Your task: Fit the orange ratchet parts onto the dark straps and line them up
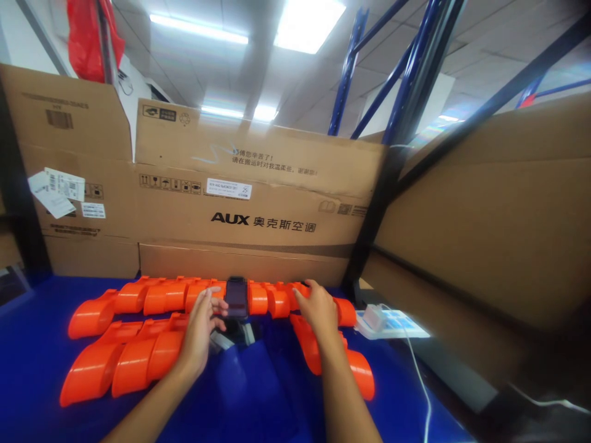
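Observation:
My left hand (203, 326) is raised over the table's middle, fingers spread and holding nothing. It is beside a dark smartphone-like device (237, 298) that leans upright against a back row of glossy orange plastic pieces (165, 298). Further right, my right hand (319, 307) reaches over the orange pieces, thumb and forefinger apart. A small dark spot by its fingertips is too small to name. More rounded orange pieces (133, 367) lie in a front row at left, and others (361, 374) sit beneath and beside my right wrist. Blurred grey and black items (235, 335) lie between my hands.
A blue cover (37, 363) lies over the table. Cardboard panels (184, 227) stand behind it, with another large panel (489, 215) at right. A white power strip (401, 324) with a plugged-in charger and cable sits by the dark rack post (369, 234).

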`<control>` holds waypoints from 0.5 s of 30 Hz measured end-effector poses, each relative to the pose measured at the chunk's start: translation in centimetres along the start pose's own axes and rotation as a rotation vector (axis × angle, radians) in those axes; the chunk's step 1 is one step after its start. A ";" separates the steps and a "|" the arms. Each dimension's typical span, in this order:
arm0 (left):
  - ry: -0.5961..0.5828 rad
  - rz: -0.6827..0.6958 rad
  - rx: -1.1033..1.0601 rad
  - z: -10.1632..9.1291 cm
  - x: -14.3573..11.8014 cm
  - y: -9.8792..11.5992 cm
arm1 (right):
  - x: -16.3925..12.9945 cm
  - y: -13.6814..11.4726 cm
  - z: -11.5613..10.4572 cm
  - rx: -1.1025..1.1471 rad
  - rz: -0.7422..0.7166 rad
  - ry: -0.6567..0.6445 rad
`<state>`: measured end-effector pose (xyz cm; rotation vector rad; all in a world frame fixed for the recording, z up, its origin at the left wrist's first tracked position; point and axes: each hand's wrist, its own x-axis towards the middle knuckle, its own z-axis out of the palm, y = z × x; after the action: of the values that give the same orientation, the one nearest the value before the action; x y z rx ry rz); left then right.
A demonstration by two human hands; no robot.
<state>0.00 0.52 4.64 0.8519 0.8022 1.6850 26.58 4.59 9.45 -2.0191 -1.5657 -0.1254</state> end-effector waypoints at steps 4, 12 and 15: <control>-0.005 0.013 0.001 0.0 0.0 0.1 | 0.2 1.1 -0.5 0.012 0.044 0.060; -0.010 0.009 0.024 0.0 -0.2 -0.1 | 0.6 3.1 -0.3 -0.064 0.105 -0.126; -0.010 0.009 0.026 0.0 -0.2 -0.1 | 0.8 3.3 0.0 -0.076 0.135 -0.113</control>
<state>0.13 0.40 4.52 0.8826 0.8161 1.6806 29.82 4.77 8.49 -2.2183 -1.5074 -0.0185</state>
